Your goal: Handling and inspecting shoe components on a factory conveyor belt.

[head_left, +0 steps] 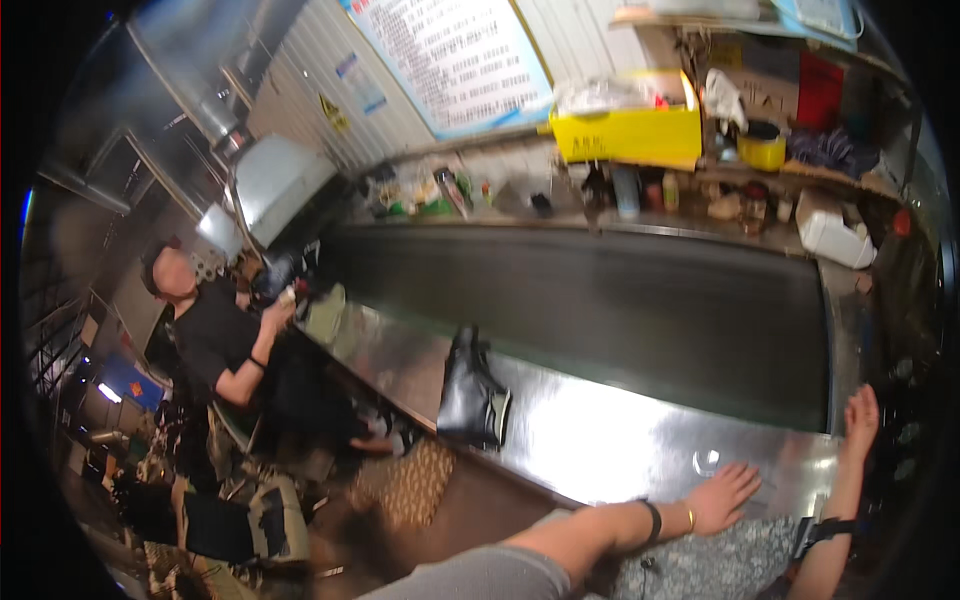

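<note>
My left hand rests palm down on the shiny metal ledge, its fingers spread, with nothing in it. A yellow bracelet and a dark band circle that wrist. Beside the right end of the ledge, my right hand is raised with its fingers stretched out and holds nothing that I can see. It wears a dark wrist strap. Away to the left of both hands, a black leather boot lies on the ledge near its front edge. A small pale ring-like spot shows on the metal near my left hand.
Behind the ledge runs a wide dark belt. A seated person works at the far left. Shelves beyond hold a yellow box, a yellow pot and a white jug. Grey patterned cloth lies below my left forearm.
</note>
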The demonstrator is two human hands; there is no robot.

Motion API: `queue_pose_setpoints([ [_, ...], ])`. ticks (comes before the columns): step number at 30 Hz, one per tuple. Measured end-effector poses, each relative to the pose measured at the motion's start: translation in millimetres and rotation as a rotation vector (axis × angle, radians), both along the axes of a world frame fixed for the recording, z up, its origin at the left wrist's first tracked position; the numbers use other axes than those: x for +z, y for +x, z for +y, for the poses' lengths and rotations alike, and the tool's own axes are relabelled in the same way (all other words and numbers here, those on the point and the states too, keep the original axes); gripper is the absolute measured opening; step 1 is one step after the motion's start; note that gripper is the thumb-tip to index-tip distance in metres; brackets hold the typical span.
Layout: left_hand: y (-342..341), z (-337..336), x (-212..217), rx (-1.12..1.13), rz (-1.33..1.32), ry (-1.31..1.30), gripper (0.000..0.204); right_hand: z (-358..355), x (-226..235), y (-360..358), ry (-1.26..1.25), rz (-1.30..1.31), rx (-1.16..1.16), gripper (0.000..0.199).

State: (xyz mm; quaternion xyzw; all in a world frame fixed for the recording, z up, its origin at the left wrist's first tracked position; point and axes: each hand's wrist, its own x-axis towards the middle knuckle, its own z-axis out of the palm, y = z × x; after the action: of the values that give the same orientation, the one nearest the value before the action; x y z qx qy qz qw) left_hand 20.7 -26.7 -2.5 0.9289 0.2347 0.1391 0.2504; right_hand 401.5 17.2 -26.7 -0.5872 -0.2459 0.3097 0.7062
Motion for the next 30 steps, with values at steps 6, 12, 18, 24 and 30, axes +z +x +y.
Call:
queue_pose_setpoints([
  [6, -7, 5, -4, -0.030, -0.014, -0.007, 0.068, -169, 134, -198, -0.355, -0.178, 0.650, 0.023],
  [12, 1, 9, 2, -0.056, -0.033, 0.005, 0.067, -246, 123, -309, -0.337, -0.996, 0.178, 0.017],
  [18, -51, 18, -3, 0.072, -0.403, -0.131, 0.061, -233, 114, -329, -0.284, -1.219, 0.134, 0.017],
  [24, -276, 27, 55, 0.531, -0.266, 0.212, 0.062, -262, 84, -324, -0.266, -1.299, 0.076, 0.017],
  [30, -459, 33, 97, 1.528, 0.232, -0.296, 0.074, -255, 92, -334, -0.194, -1.411, 0.030, 0.027],
])
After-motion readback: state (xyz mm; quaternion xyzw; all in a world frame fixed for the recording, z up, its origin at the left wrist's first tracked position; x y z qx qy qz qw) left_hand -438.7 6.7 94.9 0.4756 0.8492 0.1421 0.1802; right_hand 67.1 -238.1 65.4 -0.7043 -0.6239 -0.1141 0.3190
